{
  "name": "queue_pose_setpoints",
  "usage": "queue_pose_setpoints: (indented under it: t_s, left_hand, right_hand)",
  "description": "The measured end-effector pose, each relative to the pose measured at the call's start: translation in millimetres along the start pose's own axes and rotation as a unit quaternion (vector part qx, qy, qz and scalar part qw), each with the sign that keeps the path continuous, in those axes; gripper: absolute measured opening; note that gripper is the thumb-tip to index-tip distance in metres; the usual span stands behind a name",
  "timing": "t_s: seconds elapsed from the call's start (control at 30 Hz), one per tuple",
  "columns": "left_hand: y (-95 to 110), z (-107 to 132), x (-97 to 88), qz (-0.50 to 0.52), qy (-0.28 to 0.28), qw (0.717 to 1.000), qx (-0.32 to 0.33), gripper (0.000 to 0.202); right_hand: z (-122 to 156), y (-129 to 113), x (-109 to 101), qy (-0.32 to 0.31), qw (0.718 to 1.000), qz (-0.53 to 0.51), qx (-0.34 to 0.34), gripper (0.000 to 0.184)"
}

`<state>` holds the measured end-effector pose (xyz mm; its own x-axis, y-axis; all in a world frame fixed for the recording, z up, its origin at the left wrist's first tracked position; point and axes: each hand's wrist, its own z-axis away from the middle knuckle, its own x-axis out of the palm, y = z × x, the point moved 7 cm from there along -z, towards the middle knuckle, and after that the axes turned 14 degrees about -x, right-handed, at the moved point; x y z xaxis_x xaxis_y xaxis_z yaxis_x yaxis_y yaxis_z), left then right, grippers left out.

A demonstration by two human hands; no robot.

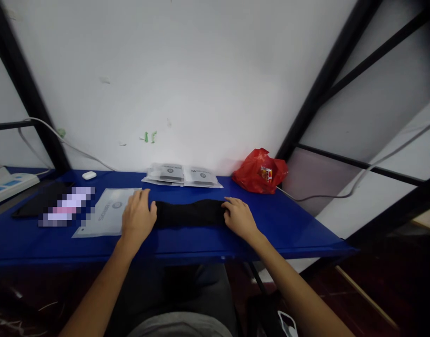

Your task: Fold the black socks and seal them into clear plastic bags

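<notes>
A flat black strip of cloth (190, 214) stretches sideways between my two hands, near the front of the table. My left hand (138, 213) grips its left end, thumb against the fabric, and partly covers a frosted plastic bag (107, 213) with a printed logo. At the right end, my right hand (239, 217) has its fingers curled over the cloth's edge. The cloth's upper edge is slightly wavy. Both of its ends are partly hidden by my fingers.
Frosted packets (181, 175) holding dark items lie by the wall, beside a crumpled red plastic bag (260, 172). To the left are a white earbud case (89, 175), a pixelated phone-like item (67, 206), a black flat object (35, 201) and a power strip (14, 185).
</notes>
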<state>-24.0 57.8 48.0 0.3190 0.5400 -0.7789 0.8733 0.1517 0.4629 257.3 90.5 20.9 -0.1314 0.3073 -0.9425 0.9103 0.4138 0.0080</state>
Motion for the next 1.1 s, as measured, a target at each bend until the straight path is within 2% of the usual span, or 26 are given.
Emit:
queue_pose_setpoints:
  t_s: [0.07,0.13,0.2,0.27,0.43,0.63,0.77,0.87,0.93,1.0,1.1]
  left_hand:
    - [12.0,8.8,16.8,-0.03,-0.065,0.995,0.072,0.031]
    - [21.3,16.7,37.3,-0.079,-0.136,0.981,0.115,0.028]
    - [25.6,17.8,51.8,-0.129,-0.165,0.97,0.12,0.03]
    - [27.4,12.4,60.2,-0.16,-0.167,0.966,0.116,0.033]
    - [27.5,-12.6,71.5,-0.177,-0.173,0.959,0.136,0.031]
    - [14.1,-46.1,82.4,-0.137,-0.283,0.945,0.094,0.041]
    - [6.2,-57.1,83.4,-0.114,-0.305,0.943,0.071,0.023]
    - [6.0,-57.2,83.9,-0.101,-0.305,0.944,0.07,0.011]
    - [10.4,-57.3,80.3,-0.093,-0.284,0.952,0.073,0.009]
    - [19.0,-58.9,68.6,-0.082,-0.227,0.966,0.087,0.011]
    - [33.7,-56.7,35.0,-0.059,-0.104,0.982,0.144,0.013]
  right_hand:
    - [-1.0,6.6,-1.1,0.007,1.0,-0.017,0.013,0.031]
    - [-4.8,7.4,3.6,-0.012,0.999,-0.032,0.007,0.032]
    - [-10.9,7.1,10.8,-0.038,0.999,-0.038,-0.007,0.035]
    - [-19.1,9.1,17.2,-0.055,0.997,-0.045,-0.019,0.037]
    - [-43.7,20.7,26.7,-0.083,0.994,-0.064,-0.022,0.042]
    - [-63.6,21.7,23.4,-0.082,0.993,-0.085,-0.022,0.017]
    - [-67.4,19.2,23.9,-0.081,0.991,-0.103,-0.028,0.012]
    - [-70.4,19.0,26.3,-0.082,0.99,-0.112,-0.034,0.007]
    - [-74.1,20.2,24.3,-0.067,0.991,-0.109,-0.031,0.007]
    - [-77.6,21.8,16.8,-0.038,0.994,-0.101,-0.026,0.01]
    - [-74.4,21.4,-8.7,0.045,0.993,-0.1,-0.035,0.011]
